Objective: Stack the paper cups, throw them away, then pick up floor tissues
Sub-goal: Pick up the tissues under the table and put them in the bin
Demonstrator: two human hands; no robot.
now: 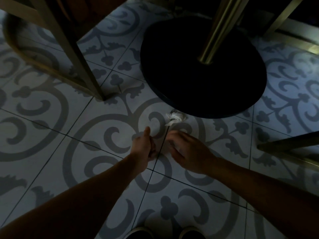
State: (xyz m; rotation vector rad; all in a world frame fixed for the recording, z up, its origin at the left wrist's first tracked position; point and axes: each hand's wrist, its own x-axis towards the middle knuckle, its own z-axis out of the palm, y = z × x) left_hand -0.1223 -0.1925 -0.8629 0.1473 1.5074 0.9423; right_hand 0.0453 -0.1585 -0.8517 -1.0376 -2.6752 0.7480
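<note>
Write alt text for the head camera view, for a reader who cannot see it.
Two bare hands, left hand and right hand, reach down toward a crumpled white tissue on a dim patterned tile floor. The tissue lies beside a round black table base, with chair legs nearby.

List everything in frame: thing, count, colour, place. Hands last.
crumpled tissue: 1, white, on the floor at the near edge of the table base
table base: 1, black, round, upper centre
table post: 1, brass, rising from the base
chair legs: several, brass-toned, upper left and right edge
floor tiles: pale with grey scroll pattern
shoes: 2, dark, bottom edge
left hand: 1, low over the floor, short of the tissue
right hand: 1, blurred, fingers spread, just short of the tissue
</note>
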